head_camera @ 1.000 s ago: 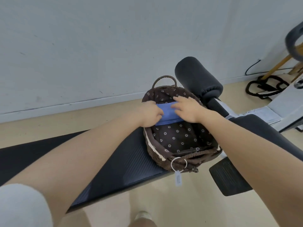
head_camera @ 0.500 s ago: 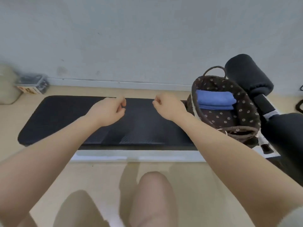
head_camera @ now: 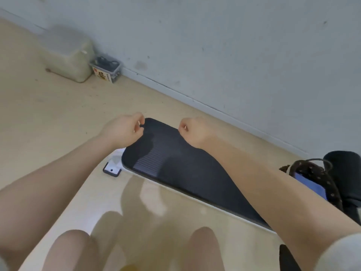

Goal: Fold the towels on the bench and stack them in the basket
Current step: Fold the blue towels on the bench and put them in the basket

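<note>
Blue soft cloth peeks out of the brown woven basket with little white flowers (head_camera: pixel 312 177), far off to the right of the right hand (head_camera: pixel 192 132), mostly hidden behind that arm. That is the folded blue towel (head_camera: pixel 310 184), and it lies inside the basket. The long black padded bench (head_camera: pixel 185 173) runs under both hands, and no towel shows on the part of it in view. So the job looks almost done or done. A towel like this is likely light and floppy. It would bend and slide open if grabbed in the middle, so the best place to hold it is at two corners or along a folded edge. The left hand (head_camera: pixel 125 128) floats over the near end of the bench with its fingers curled in and nothing in them. The right hand is just beside it, over the bench too, also curled into a loose fist and holding nothing. Both arms reach straight out in front. Past the left hand, by the wall, sit a pale lumpy sack (head_camera: pixel 68 55) and a small clear plastic box (head_camera: pixel 106 69).
</note>
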